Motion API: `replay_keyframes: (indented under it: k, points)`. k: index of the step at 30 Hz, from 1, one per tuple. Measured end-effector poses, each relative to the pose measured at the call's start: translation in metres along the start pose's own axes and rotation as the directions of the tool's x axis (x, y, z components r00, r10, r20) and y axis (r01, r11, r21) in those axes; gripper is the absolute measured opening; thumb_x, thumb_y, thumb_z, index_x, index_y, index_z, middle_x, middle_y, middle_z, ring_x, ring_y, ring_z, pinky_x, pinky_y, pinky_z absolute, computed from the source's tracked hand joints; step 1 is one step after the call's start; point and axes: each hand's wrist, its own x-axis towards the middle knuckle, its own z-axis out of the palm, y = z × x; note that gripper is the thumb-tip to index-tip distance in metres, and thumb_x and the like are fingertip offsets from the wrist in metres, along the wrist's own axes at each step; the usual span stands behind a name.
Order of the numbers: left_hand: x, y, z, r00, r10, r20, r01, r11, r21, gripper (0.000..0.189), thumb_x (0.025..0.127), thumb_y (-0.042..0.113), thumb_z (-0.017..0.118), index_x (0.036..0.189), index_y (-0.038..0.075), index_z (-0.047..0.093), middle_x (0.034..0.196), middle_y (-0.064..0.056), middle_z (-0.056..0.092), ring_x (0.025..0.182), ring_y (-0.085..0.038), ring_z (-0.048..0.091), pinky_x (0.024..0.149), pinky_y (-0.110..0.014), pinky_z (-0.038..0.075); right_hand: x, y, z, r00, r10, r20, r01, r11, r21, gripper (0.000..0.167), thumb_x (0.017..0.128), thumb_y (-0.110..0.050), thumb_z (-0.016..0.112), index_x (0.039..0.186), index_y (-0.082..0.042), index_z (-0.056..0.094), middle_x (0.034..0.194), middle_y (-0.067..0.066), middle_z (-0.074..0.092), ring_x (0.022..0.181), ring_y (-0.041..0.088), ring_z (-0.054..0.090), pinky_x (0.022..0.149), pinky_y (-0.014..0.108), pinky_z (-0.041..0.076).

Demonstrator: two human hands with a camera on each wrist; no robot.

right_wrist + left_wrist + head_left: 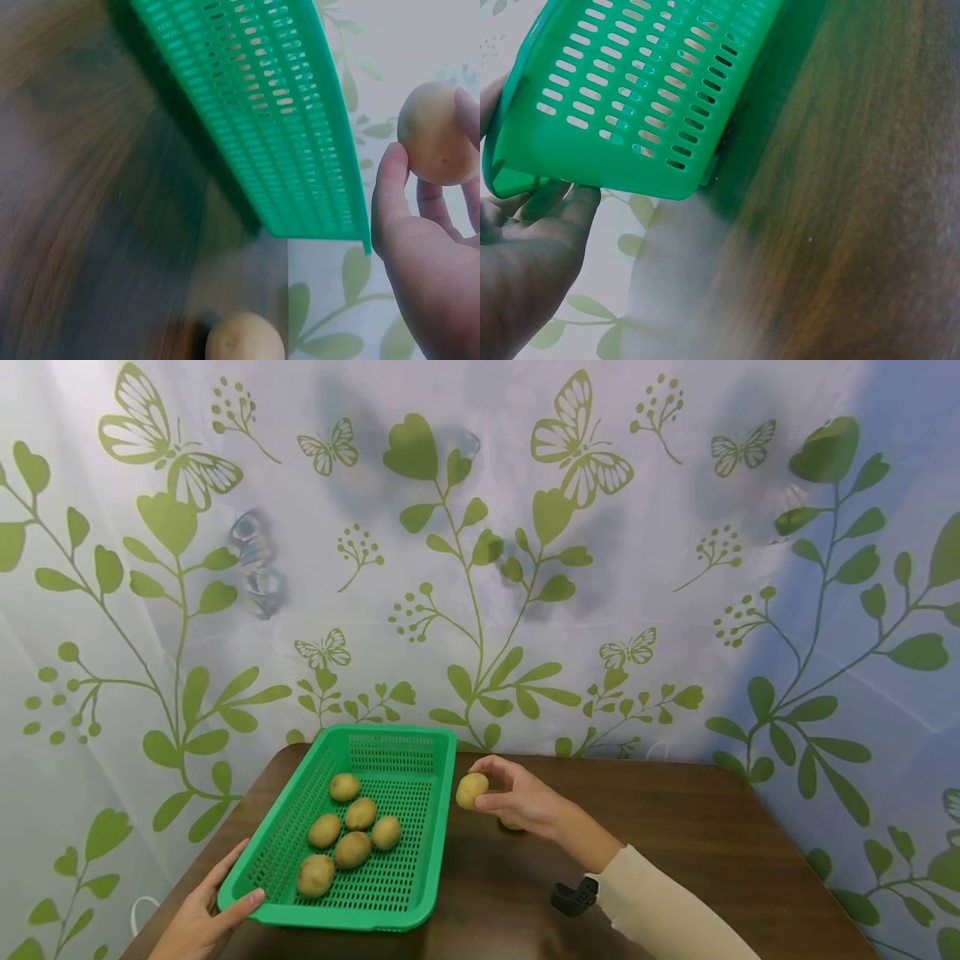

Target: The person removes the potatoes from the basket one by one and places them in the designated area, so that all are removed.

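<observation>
A green plastic basket (442,827) with slotted sides holds several potatoes (352,850) on its bottom. My left hand (206,902) grips the basket's near left corner, thumb over the rim; the left wrist view shows that hand (547,240) with fingers beneath the rim. Just right of the basket, my right hand (525,797) pinches a potato (472,791) between thumb and fingers, at about rim height. In the right wrist view that potato (435,133) is raised off the table beside the basket wall (262,112). Another potato (245,337) lies on the table, mostly hidden behind the right hand in the head view.
The basket stands on the left of a dark brown wooden table (660,827). Behind the table hangs a pale curtain (660,568) printed with green leaves and butterflies. A black strap piece (574,897) sits at the right wrist.
</observation>
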Motion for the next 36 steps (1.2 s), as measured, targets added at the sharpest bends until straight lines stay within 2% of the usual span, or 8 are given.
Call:
replay_keyframes:
  k: [6, 14, 21, 25, 30, 33, 36]
  points:
    - [0.000, 0.000, 0.001, 1.000, -0.020, -0.012, 0.020, 1.000, 0.011, 0.081, 0.109, 0.005, 0.050, 0.163, -0.002, -0.010, 0.127, -0.008, 0.063, 0.109, -0.016, 0.067, 0.086, -0.034, 0.059, -0.012, -0.001, -0.013, 1.000, 0.002, -0.028, -0.002, 1.000, -0.007, 0.037, 0.095, 0.004, 0.073, 0.125, -0.009, 0.056, 0.134, 0.015, 0.044, 0.107, 0.026, 0.063, 0.095, 0.036, 0.054]
    - [-0.001, 0.000, 0.003, 1.000, -0.022, -0.017, 0.023, 0.999, 0.037, 0.081, 0.109, 0.006, 0.052, 0.163, -0.002, -0.008, 0.092, -0.007, 0.054, 0.080, -0.015, 0.058, 0.070, -0.035, 0.052, -0.027, -0.002, -0.028, 0.996, 0.010, -0.093, -0.012, 1.000, -0.015, 0.038, 0.095, 0.004, 0.072, 0.126, -0.009, 0.054, 0.136, 0.016, 0.043, 0.109, 0.027, 0.063, 0.091, 0.038, 0.054]
    - [-0.001, -0.001, 0.003, 1.000, -0.018, -0.003, 0.018, 0.999, 0.032, 0.082, 0.110, 0.008, 0.051, 0.163, 0.000, -0.009, 0.096, -0.010, 0.057, 0.082, -0.014, 0.060, 0.071, -0.034, 0.053, -0.037, -0.002, -0.042, 0.990, 0.012, -0.142, -0.016, 0.999, -0.030, 0.038, 0.096, 0.006, 0.070, 0.128, -0.006, 0.053, 0.136, 0.016, 0.043, 0.113, 0.027, 0.060, 0.100, 0.046, 0.051]
    - [0.000, -0.002, 0.002, 1.000, -0.019, -0.015, 0.020, 0.999, 0.034, 0.081, 0.109, 0.007, 0.052, 0.164, 0.000, -0.007, 0.097, -0.010, 0.058, 0.082, -0.015, 0.060, 0.071, -0.033, 0.054, -0.041, -0.001, -0.050, 0.987, 0.003, -0.163, -0.009, 0.999, -0.035, 0.038, 0.096, 0.008, 0.069, 0.128, -0.006, 0.053, 0.137, 0.015, 0.043, 0.115, 0.028, 0.059, 0.103, 0.051, 0.048]
    - [-0.001, 0.000, 0.001, 0.996, -0.065, -0.064, 0.069, 0.995, 0.074, 0.083, 0.108, 0.010, 0.056, 0.165, 0.004, -0.003, 0.110, -0.017, 0.062, 0.085, -0.015, 0.063, 0.074, -0.033, 0.057, -0.048, 0.002, -0.061, 0.986, -0.007, -0.169, 0.001, 0.999, -0.036, 0.038, 0.097, 0.009, 0.066, 0.128, -0.006, 0.052, 0.136, 0.014, 0.043, 0.115, 0.027, 0.059, 0.108, 0.056, 0.044]
    - [-0.001, 0.001, 0.001, 0.993, -0.091, -0.073, 0.097, 0.991, 0.087, 0.085, 0.108, 0.012, 0.058, 0.165, 0.003, -0.004, 0.110, -0.018, 0.062, 0.084, -0.015, 0.063, 0.074, -0.033, 0.057, -0.052, 0.006, -0.068, 0.985, -0.007, -0.170, 0.003, 1.000, -0.025, 0.037, 0.098, 0.010, 0.064, 0.128, -0.006, 0.052, 0.136, 0.013, 0.043, 0.115, 0.025, 0.059, 0.110, 0.055, 0.042]
    - [0.000, 0.001, 0.000, 0.994, -0.092, -0.057, 0.096, 0.992, 0.077, 0.085, 0.108, 0.012, 0.057, 0.165, 0.003, -0.006, 0.110, -0.017, 0.063, 0.087, -0.016, 0.065, 0.076, -0.034, 0.058, -0.057, 0.010, -0.074, 0.984, -0.007, -0.180, 0.006, 1.000, -0.006, 0.037, 0.098, 0.012, 0.062, 0.127, -0.007, 0.052, 0.135, 0.013, 0.042, 0.115, 0.025, 0.060, 0.111, 0.053, 0.041]
